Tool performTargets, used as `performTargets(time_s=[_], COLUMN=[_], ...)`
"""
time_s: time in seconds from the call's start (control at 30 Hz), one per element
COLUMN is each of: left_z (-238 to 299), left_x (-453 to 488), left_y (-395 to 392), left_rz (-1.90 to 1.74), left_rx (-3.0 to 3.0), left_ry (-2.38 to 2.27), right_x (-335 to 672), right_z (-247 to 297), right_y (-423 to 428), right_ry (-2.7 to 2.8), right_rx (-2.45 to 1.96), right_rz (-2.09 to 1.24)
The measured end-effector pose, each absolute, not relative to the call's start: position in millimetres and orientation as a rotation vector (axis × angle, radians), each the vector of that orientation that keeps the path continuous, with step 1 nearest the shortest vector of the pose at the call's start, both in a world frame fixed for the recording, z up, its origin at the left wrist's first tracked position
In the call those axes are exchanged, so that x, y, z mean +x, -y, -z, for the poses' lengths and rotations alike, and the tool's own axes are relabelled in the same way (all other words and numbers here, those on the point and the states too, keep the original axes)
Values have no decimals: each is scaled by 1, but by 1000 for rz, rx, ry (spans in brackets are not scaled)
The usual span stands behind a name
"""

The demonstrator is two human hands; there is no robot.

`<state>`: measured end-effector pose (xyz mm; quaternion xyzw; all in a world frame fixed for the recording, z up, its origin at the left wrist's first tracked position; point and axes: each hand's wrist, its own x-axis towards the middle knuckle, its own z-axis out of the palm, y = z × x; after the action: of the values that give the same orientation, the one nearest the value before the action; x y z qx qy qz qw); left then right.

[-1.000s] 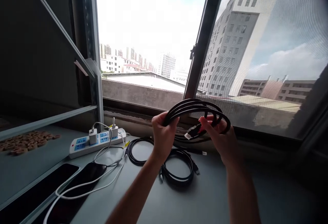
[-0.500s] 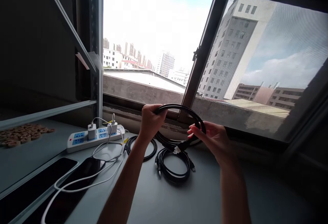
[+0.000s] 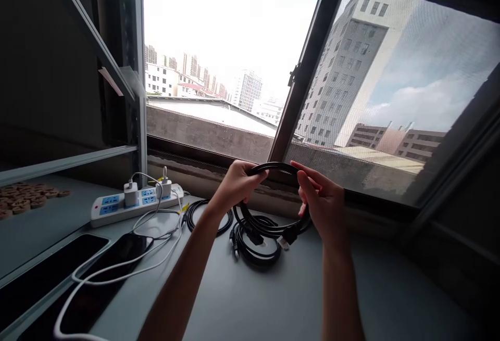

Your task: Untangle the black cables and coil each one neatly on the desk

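I hold a coiled black cable (image 3: 278, 166) upright over the grey desk, in front of the window. My left hand (image 3: 238, 184) is closed round the coil's upper left side. My right hand (image 3: 320, 203) grips its right side, fingers curled over the loops. The cable's plug ends (image 3: 288, 236) hang at the bottom of the coil. Right under it, two more black cable coils lie flat on the desk: one (image 3: 255, 247) below my hands, one (image 3: 207, 218) to the left.
A white power strip (image 3: 133, 206) with two chargers sits at the left by the window sill. White charging leads (image 3: 117, 273) run to two dark phones (image 3: 94, 278) at the lower left. Small brown wooden pieces (image 3: 27, 198) lie far left. A metal shelf frame (image 3: 135, 70) stands beside the window.
The coil has come down from chest height towards the coils on the desk, and its loops have been drawn into a tighter, more upright ring. Both hands kept their grip.
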<state>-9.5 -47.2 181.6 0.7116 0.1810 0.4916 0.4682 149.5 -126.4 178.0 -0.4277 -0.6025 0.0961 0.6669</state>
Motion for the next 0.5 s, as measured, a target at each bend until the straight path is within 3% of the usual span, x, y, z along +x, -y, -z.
performTargets(time_s=[0.2,0.5], left_z=[-184,-170], left_x=[-6,22], left_y=[49,36], left_rz=[-878,-985], left_rx=[1531,1247], left_ry=[-157,-184], right_x=[166,158], right_z=[-168,-152], right_y=[102,80], right_ry=[1227,1394], right_rx=[-1042,-1407], right_rz=[-146,571])
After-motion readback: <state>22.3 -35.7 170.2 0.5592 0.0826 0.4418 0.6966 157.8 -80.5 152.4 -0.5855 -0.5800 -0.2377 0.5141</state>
